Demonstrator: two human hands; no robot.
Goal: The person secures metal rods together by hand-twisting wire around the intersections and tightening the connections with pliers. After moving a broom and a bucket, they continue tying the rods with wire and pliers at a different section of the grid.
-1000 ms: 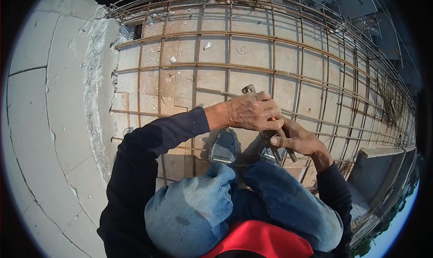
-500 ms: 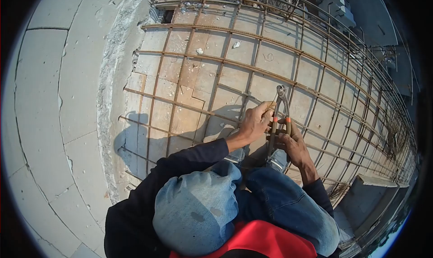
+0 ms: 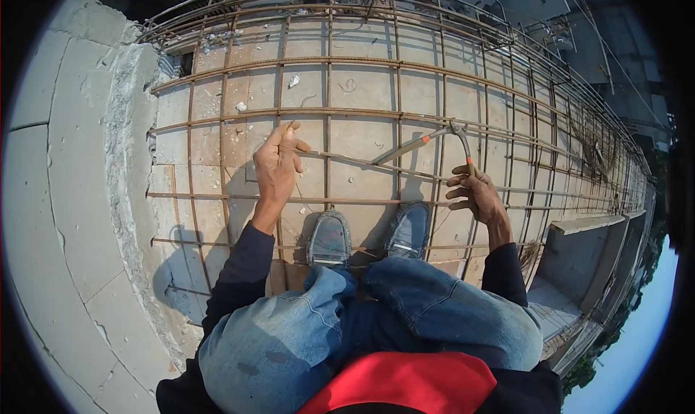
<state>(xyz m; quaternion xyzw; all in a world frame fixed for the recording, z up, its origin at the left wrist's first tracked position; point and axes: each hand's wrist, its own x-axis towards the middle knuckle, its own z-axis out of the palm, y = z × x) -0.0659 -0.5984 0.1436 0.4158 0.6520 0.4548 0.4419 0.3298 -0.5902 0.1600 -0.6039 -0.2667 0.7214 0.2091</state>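
Observation:
My right hand [image 3: 479, 197] holds a pair of pincers [image 3: 464, 142] by one handle, its fingers loosely spread along it. The pincers' jaws are wide apart, and the other handle points left above the rebar grid [image 3: 376, 114]. To the left, my left hand [image 3: 277, 164] is raised over the grid, thumb and fingers pinched together. A thin tie wire [image 3: 307, 101] seems to run through them, showing above and below the hand. The hands are well apart. Between them, further down, are my two shoes [image 3: 329, 239].
A rough-edged concrete ledge [image 3: 119, 139] runs along the left. Crossing rusty bars cover pale boards [image 3: 362, 142], with rubble bits [image 3: 294, 81] and a loose curl of wire [image 3: 348, 86]. Denser bars curve along the far and right sides, beside a concrete box-like opening [image 3: 579, 262].
My hands have moved apart, left hand leftward and right hand slightly right. The pincers have swung wide open, with only my right hand on them. My view has shifted right.

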